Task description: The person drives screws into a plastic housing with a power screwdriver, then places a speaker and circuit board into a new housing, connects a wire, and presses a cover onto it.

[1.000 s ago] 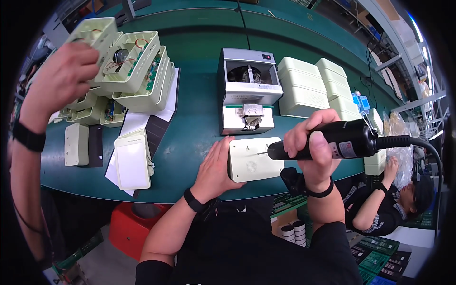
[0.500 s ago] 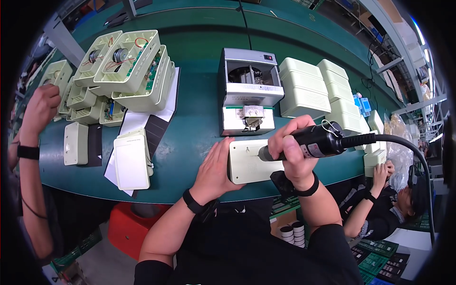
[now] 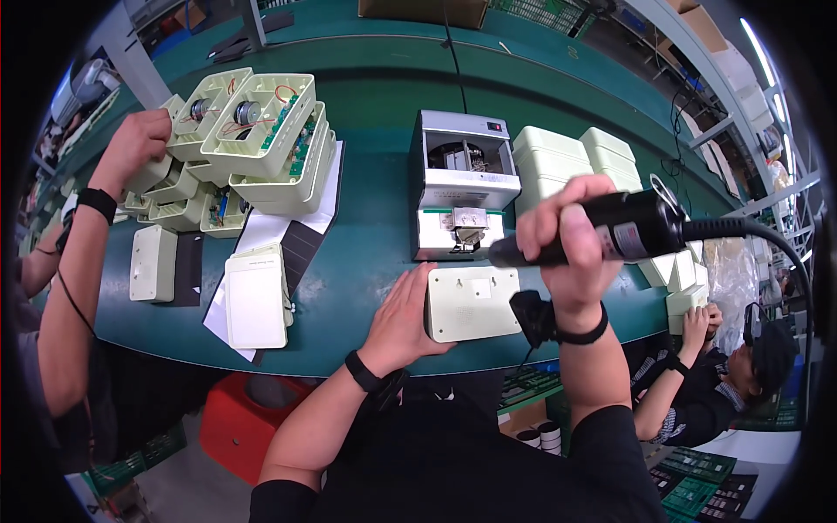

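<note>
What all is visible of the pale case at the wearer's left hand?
The pale case is a rounded-corner rectangular box, apparently plastic. It lies on the green table, long side roughly left to right. Its upturned face shows two keyhole slots toward the far edge and a small dark hole at the near left corner. The left hand braces its left end, thumb along the near edge. Underside hidden.

- A red stool point(image 3: 231, 429) stands under the near edge of the green bench point(image 3: 370, 200);
- a cardboard box point(image 3: 423, 10) sits at the far side, near a grey metal post point(image 3: 253, 22);
- clear plastic bags point(image 3: 735, 277) lie at the right, near a person in a dark cap point(image 3: 772, 356);
- green crates point(image 3: 702, 466) stand below that person;
- lit tube lights point(image 3: 757, 48) run along the upper right.
</note>
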Motion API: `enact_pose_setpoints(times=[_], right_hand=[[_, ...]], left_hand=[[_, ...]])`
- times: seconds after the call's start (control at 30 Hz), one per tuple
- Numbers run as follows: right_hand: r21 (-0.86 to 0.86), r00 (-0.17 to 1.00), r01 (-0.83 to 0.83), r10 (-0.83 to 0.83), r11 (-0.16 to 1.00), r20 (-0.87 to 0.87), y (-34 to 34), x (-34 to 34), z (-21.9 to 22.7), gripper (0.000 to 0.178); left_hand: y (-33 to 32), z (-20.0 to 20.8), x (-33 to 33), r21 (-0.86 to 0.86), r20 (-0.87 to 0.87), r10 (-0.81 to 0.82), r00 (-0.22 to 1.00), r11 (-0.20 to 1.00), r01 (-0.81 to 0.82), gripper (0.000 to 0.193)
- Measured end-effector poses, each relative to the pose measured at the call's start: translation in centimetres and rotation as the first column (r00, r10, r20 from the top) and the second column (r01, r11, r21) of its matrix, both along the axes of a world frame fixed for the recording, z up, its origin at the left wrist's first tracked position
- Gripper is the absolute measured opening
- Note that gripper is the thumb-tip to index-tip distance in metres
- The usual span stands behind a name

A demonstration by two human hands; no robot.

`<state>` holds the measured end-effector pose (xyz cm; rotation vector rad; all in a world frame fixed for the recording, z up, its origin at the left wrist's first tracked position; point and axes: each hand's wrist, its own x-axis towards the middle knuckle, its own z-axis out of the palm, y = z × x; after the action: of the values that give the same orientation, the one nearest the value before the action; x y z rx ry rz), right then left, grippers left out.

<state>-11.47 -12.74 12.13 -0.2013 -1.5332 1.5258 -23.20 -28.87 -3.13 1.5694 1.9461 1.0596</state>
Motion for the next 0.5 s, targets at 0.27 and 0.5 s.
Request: enact_pose_setpoints(times=[0.27,0.5], right_hand=[[0.035,0.991,0.077,-0.081,0.996,0.109,1.1,-2.9,0.3,0.019],[-0.127,0.974,-0.197,0.209,0.972,0.087,-5.5,1.8,0.7,0.037]], left_hand=[[0.1,0.3,0.1,0.006,0.033,-0.002,0.999,1.000,0.002,0.110],[0.1,0.3,-0.1,0.044,0.050,0.021,0.999,0.999,-0.023,0.108]])
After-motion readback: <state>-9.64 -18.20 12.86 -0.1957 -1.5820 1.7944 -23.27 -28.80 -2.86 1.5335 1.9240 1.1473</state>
